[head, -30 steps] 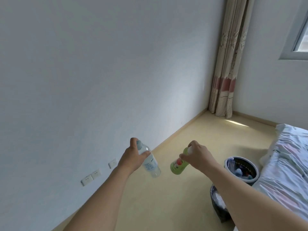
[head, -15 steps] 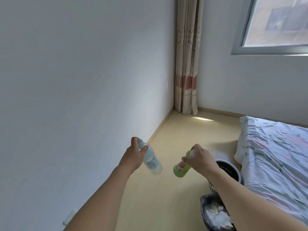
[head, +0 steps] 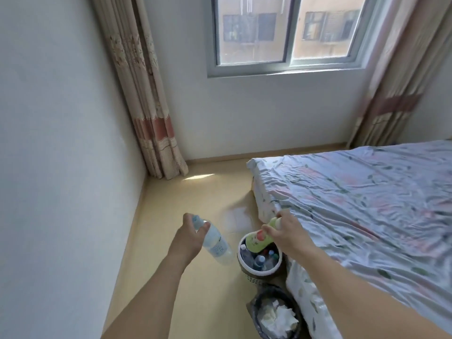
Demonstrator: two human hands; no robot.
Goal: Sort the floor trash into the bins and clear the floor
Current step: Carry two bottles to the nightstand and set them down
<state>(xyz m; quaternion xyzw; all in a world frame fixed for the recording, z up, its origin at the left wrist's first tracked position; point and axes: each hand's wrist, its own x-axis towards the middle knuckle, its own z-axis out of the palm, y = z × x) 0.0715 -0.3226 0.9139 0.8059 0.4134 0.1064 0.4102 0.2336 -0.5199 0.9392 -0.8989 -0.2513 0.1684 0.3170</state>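
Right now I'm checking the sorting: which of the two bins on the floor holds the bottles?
The white-rimmed bin, the farther one beside the bed; the green bottle hangs over it. The black-lined bin holds crumpled paper.

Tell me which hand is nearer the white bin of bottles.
Right. The right hand holds the green bottle directly over the white bin; the left hand holds the clear bottle off beside it.
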